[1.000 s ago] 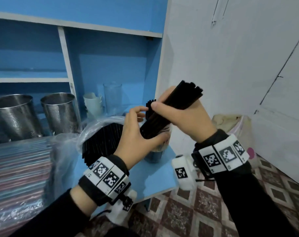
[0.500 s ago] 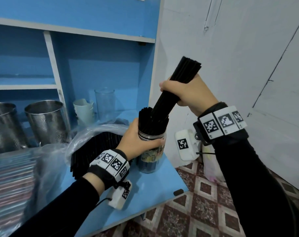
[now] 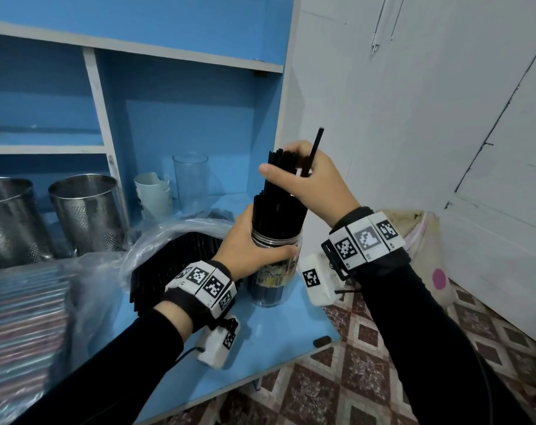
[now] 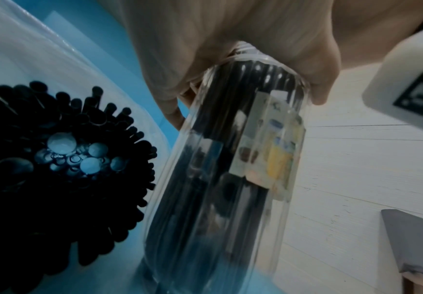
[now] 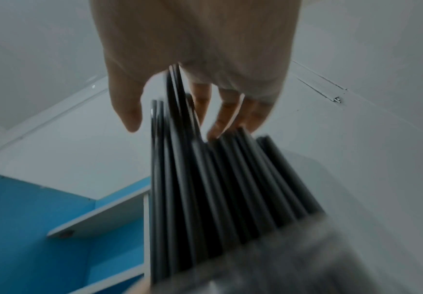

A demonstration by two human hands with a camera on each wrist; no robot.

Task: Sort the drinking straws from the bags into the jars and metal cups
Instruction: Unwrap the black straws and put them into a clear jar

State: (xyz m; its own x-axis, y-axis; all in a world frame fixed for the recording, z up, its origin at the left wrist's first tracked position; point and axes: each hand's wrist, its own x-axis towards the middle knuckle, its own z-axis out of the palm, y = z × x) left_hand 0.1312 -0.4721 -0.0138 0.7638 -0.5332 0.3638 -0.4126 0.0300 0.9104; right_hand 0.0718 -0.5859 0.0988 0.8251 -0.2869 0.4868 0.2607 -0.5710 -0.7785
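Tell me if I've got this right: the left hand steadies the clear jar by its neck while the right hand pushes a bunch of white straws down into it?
Not quite: the straws are black, not white, as the head view shows. The left hand does hold the clear jar by its neck, and the right hand is on the bunch.

Blue shelving [image 3: 180,124] meets a white wall [image 3: 413,118] above patterned floor tiles [image 3: 367,378].
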